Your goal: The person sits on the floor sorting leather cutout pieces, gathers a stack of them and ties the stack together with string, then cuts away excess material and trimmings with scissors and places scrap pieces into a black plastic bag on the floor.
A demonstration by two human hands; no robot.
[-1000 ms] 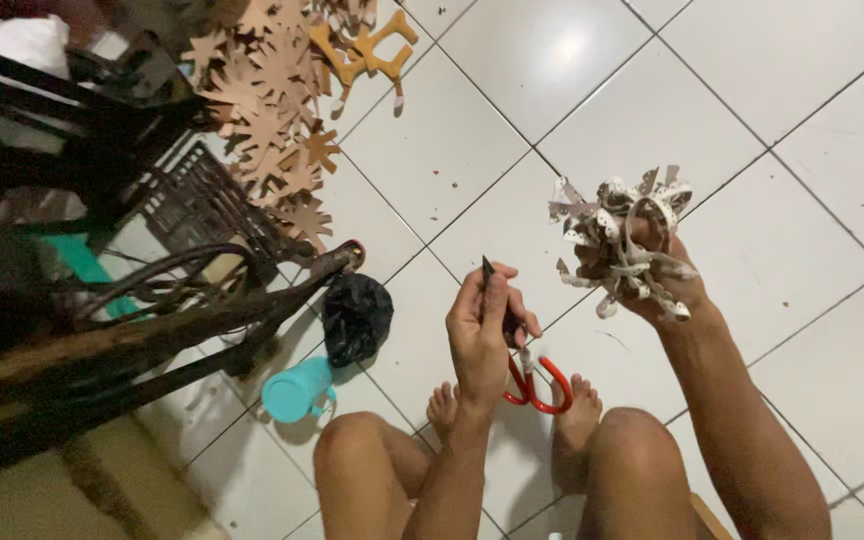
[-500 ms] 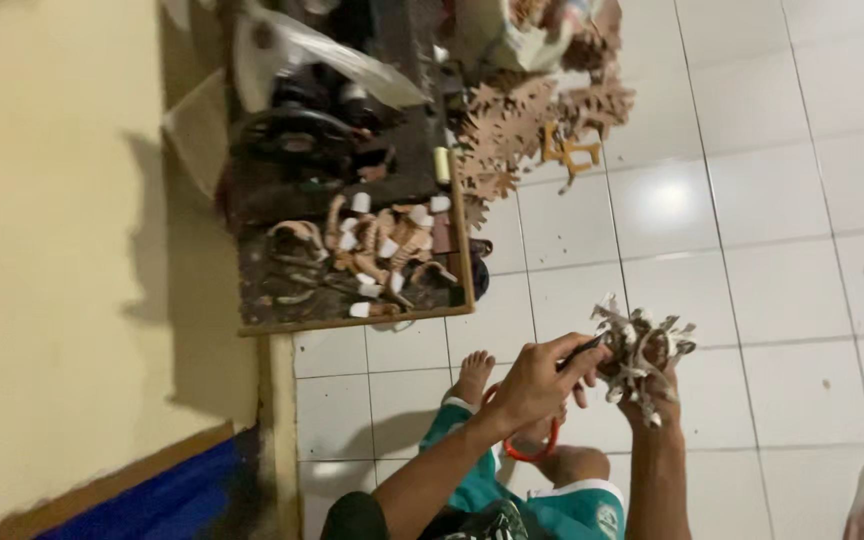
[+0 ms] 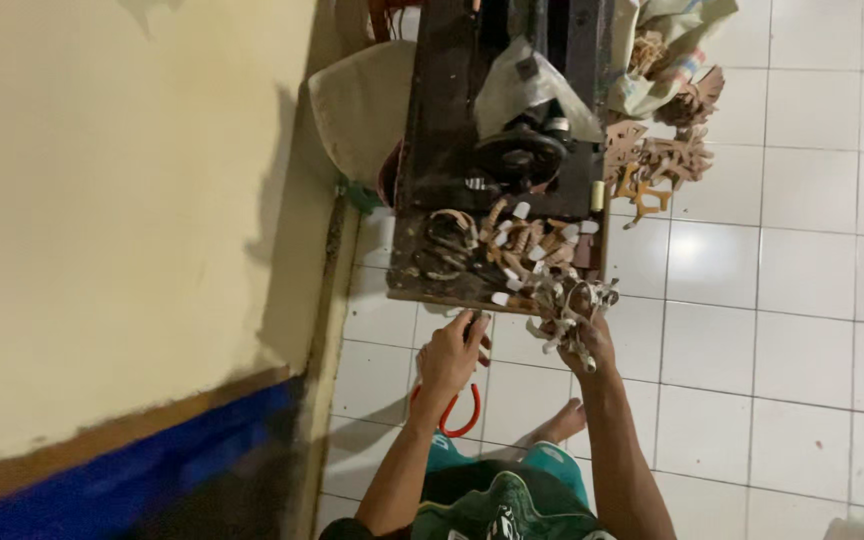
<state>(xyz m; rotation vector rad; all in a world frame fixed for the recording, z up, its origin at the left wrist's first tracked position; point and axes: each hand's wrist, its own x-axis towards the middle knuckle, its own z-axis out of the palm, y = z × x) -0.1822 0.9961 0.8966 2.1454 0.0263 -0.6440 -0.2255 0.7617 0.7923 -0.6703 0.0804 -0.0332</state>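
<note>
My left hand is shut on a red-handled cutting tool, whose handles hang below the palm. My right hand grips a bunch of small brown pieces with white tags and holds it at the near edge of a dark wooden table. Several similar tagged pieces lie spread on that table, just beyond the bunch. The two hands are a short way apart, both close to the table's edge.
A black machine under clear plastic stands on the table. Brown wooden cut-outs and a bag lie on the white tiled floor. A cream wall with a blue band runs along the left, with a pale sack beside it.
The view has pulled back and up, so the table top now shows in full. Both hands have moved to the table's near edge, still holding the tool and the bunch.
</note>
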